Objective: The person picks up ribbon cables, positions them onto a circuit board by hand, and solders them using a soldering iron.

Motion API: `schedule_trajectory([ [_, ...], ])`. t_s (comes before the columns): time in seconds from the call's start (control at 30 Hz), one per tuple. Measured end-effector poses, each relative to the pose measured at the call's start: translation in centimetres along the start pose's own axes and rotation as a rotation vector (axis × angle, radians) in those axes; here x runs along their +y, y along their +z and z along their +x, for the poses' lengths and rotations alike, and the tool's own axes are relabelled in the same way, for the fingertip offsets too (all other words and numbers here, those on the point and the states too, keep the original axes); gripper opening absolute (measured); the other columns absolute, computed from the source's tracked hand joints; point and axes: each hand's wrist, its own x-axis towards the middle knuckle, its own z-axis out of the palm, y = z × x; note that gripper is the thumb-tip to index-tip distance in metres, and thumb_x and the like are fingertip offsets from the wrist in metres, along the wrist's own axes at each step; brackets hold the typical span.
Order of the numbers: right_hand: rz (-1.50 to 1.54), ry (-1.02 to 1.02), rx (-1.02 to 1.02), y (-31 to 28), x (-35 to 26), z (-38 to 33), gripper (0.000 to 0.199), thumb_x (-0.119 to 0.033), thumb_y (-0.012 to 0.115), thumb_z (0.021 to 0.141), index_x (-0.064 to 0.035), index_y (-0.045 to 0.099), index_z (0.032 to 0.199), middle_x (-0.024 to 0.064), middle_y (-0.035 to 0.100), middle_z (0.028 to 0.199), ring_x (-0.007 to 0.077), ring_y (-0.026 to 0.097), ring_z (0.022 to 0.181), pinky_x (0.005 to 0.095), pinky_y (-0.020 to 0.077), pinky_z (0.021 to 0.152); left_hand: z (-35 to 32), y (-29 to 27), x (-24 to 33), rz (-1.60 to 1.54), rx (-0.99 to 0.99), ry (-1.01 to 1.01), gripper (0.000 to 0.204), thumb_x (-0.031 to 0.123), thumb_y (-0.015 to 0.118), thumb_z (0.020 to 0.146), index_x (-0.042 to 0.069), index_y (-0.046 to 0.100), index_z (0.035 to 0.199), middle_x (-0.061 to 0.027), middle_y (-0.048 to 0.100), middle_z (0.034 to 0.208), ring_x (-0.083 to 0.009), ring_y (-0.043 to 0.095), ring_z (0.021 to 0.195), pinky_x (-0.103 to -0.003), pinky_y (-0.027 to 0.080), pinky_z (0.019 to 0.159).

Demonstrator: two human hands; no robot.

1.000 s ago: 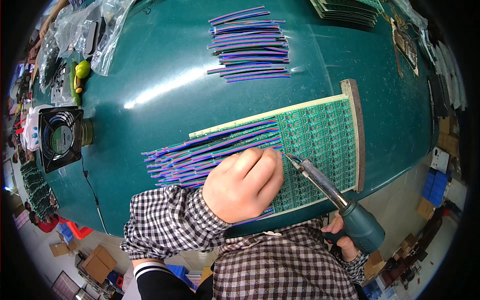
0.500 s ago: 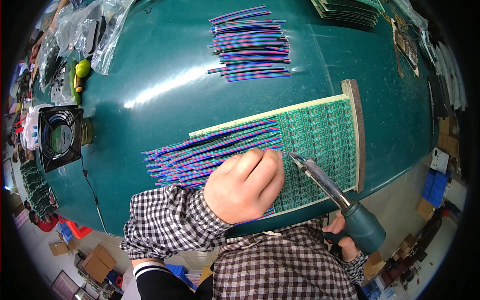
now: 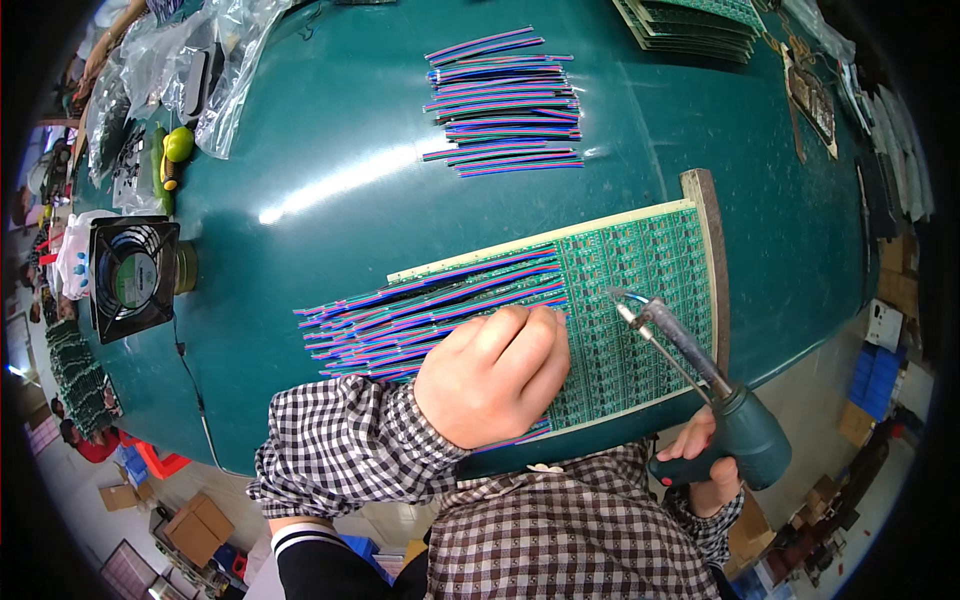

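Observation:
My left hand (image 3: 490,378) is closed with its fingertips turned down at the wire ends, over a green circuit board panel (image 3: 640,260). It seems to pinch a multicoloured ribbon wire, though the fingertips are mostly hidden. Rows of ribbon wires (image 3: 430,297) in blue, red, green and black lie across the left half of the panel and stick out past its left side. My right hand (image 3: 700,455) is wrapped round the handle of a dark green soldering gun (image 3: 750,440). Its tip hovers over the bare part of the panel, right of my left fingers and apart from them.
A dark wooden strip (image 3: 708,270) borders the panel's right side. Beyond it lies a pile of ribbon wires (image 3: 505,105). Stacked circuit boards (image 3: 690,30) stand at the far right. To the left are a small black fan (image 3: 135,278), its cable and clear plastic bags (image 3: 235,80).
The soldering gun has drawn away to the right, its tip leaving the wire ends by my left fingers. My left hand keeps its place on the panel; the whole view has shifted slightly.

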Motion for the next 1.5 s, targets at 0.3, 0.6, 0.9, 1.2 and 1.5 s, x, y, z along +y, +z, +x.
schedule_trajectory([
  [0.3,0.190,-0.211,-0.010,-1.1,-0.1,2.8,0.071,-0.051,0.067,0.098,0.0103,0.047,0.128,0.0094,0.058,0.084,0.0214,0.064,0.077,0.0388,0.0655,0.065,-0.3,-1.4,1.4,0.032,-0.104,-0.103,0.040,0.010,0.069,0.077,0.000,0.073,0.115,-0.0112,0.066,0.111,-0.0239,0.067,0.092,-0.034,0.056,0.076],
  [0.6,0.240,-0.306,-0.020,-1.0,-1.2,6.2,0.062,-0.053,0.057,0.104,0.0052,0.046,0.123,0.0058,0.054,0.079,0.0164,0.061,0.070,0.0313,0.0626,0.057,6.9,-0.6,-9.4,-0.243,-0.063,-0.265,0.019,0.004,0.072,0.082,0.005,0.072,0.101,-0.0149,0.065,0.100,-0.0358,0.066,0.096,-0.044,0.057,0.079],
  [0.9,0.287,-0.050,0.043,-3.5,-2.2,4.4,0.051,-0.058,0.061,0.099,-0.0100,0.054,0.117,-0.0024,0.057,0.088,0.0136,0.053,0.074,0.0309,0.0479,0.065,7.6,6.5,-8.3,0.200,-0.034,0.025,0.016,0.020,0.064,0.078,0.004,0.063,0.078,-0.0124,0.061,0.081,-0.0286,0.067,0.078,-0.041,0.057,0.068],
  [1.2,0.212,-0.102,0.137,-4.8,-0.9,5.6,0.059,-0.067,0.054,0.099,-0.0119,0.055,0.119,-0.0006,0.063,0.081,0.0168,0.058,0.072,0.0342,0.0522,0.068,6.6,7.9,-7.8,0.451,0.084,-0.037,0.018,0.022,0.062,0.080,0.004,0.063,0.077,-0.0076,0.058,0.081,-0.0235,0.060,0.078,-0.035,0.049,0.063],
  [1.5,0.159,-0.279,0.144,-2.9,-1.9,3.9,0.057,-0.057,0.059,0.101,-0.0082,0.052,0.128,-0.0004,0.059,0.096,0.0141,0.053,0.082,0.0302,0.0470,0.075,6.9,3.5,-8.7,0.055,0.068,-0.119,0.016,0.014,0.061,0.083,0.003,0.061,0.095,-0.0150,0.058,0.102,-0.0314,0.063,0.095,-0.043,0.056,0.080],
])
